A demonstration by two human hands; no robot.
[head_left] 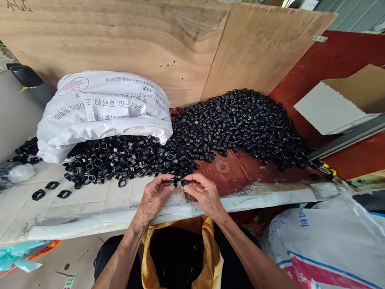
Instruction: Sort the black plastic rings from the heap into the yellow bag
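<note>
My left hand (156,197) pinches a small black ring (173,182) between thumb and fingertips. Close beside it, my right hand (203,192) holds a small black part (184,182) in its fingertips, a narrow gap from the ring. Both hands are over the front edge of the table. Behind them lie a heap of black rings (122,158) at left and a larger heap of small black parts (241,121) at right. Below my hands an open yellow sack (149,276) holds dark contents.
A white printed sack (107,109) rests on the ring heap. Wooden boards (128,41) stand behind. Loose rings (38,194) and a plastic bag (3,177) lie at left. At right are an open cardboard box (328,108), a metal bar (358,132) and a large white sack (324,236).
</note>
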